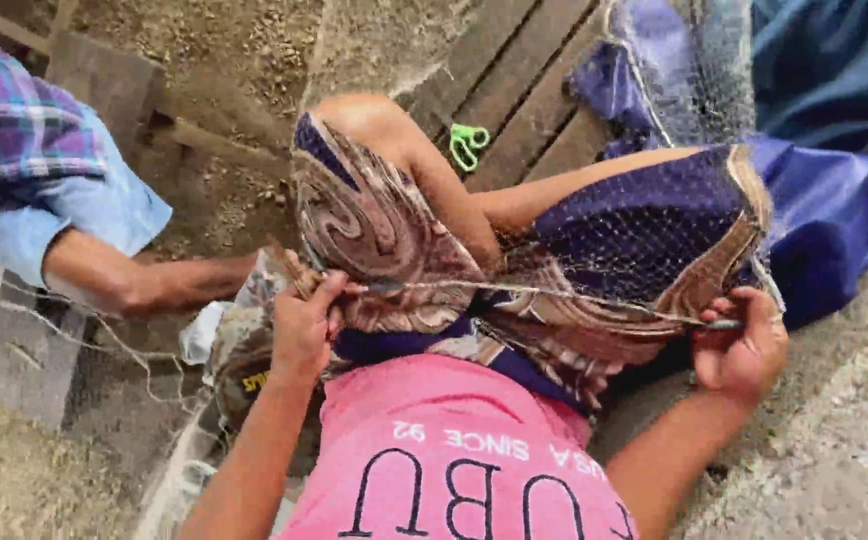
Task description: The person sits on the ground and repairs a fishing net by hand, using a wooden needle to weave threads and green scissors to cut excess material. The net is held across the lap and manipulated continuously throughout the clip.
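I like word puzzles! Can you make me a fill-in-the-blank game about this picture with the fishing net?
1. The left hand and right hand pull a ____ tight between them.
2. The scissors lying on the wooden planks are ____ in colour.
3. The person's shirt is ____.
4. The fishing net lies over the person's ____.

Missing words: line; green; pink; knees

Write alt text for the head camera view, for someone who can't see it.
Seen from above, a seated person's left hand and right hand hold a cord of fine fishing net taut across knees wrapped in patterned purple-and-brown cloth. Green scissors lie on wooden slats beyond, and another person's forearm reaches in from the left.
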